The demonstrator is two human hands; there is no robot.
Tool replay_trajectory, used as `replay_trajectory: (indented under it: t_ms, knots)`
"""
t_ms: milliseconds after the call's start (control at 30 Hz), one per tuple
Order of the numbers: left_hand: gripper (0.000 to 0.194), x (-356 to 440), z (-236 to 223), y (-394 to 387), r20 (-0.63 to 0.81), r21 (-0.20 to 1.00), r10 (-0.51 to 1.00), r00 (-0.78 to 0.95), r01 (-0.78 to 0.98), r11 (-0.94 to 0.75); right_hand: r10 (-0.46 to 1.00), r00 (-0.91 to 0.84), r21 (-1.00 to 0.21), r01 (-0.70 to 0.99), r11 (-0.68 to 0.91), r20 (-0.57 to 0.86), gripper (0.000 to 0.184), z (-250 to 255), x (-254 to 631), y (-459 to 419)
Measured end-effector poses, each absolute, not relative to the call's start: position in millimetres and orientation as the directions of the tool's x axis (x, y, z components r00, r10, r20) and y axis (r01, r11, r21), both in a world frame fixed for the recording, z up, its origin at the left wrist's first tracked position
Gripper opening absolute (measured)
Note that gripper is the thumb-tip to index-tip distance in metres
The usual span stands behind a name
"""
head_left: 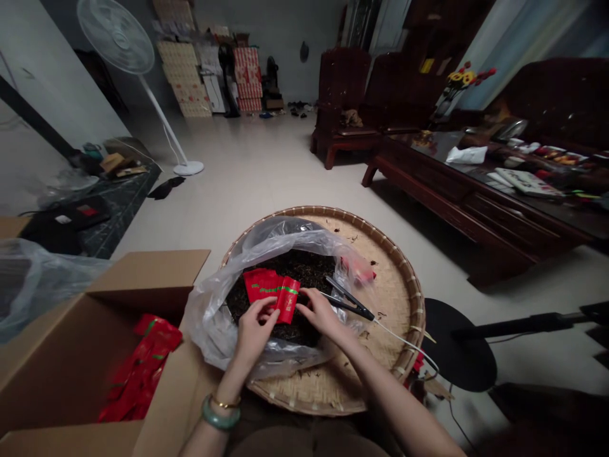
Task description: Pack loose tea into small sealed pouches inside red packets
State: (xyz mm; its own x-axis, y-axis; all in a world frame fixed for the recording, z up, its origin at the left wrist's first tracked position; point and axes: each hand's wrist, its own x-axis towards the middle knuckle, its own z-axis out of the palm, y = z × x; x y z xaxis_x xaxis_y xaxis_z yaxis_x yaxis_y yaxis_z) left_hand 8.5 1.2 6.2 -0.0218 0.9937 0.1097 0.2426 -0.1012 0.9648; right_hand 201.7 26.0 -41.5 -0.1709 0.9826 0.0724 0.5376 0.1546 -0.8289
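Note:
Between both my hands is a small red packet (288, 301) with a green band and pale print. My left hand (257, 322) pinches its left edge, and my right hand (318, 311) has its fingers at the right edge. More red packets (261, 284) lie fanned out just left of it, on dark loose leaves (304, 263) that look like tea. The leaves fill an open clear plastic bag (214, 317) set on a round woven bamboo tray (399, 279). Right of my right hand, a black heat-sealing tong (351, 299) with a white cord rests across the bag's edge.
An open cardboard box (147, 273) at my left holds several red packets (147, 362). Right of the tray stands a round black base (457, 343) with a pole. Farther off are a white fan (164, 120), a dark wooden table (471, 203) and stacked cartons (183, 76).

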Motion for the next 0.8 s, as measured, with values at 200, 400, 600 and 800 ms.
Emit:
replay_trajectory:
  t_ms: [200, 400, 600, 800]
  knots:
    - [0.025, 16, -21, 9, 0.274, 0.477, 0.941, 0.198, 0.821, -0.312, 0.983, -0.183, -0.670, 0.732, 0.126, -0.015, 0.080, -44, 183, 49]
    - [0.027, 15, -23, 8, 0.286, 0.406, 0.931, 0.229, 0.851, -0.334, 0.977, -0.137, -0.737, 0.642, 0.214, 0.165, 0.035, -43, 180, 46]
    - [0.034, 17, -19, 12, 0.372, 0.513, 0.918, 0.135, 0.794, -0.325, 0.965, -0.073, -0.891, 0.372, 0.260, 0.251, 0.013, -29, 187, 44]
    - [0.015, 22, -6, 22, 0.067, 0.945, 0.990, -0.124, 0.325, -0.023, 0.966, -0.036, -0.932, 0.255, 0.258, 0.257, 0.018, -6, 188, 46]
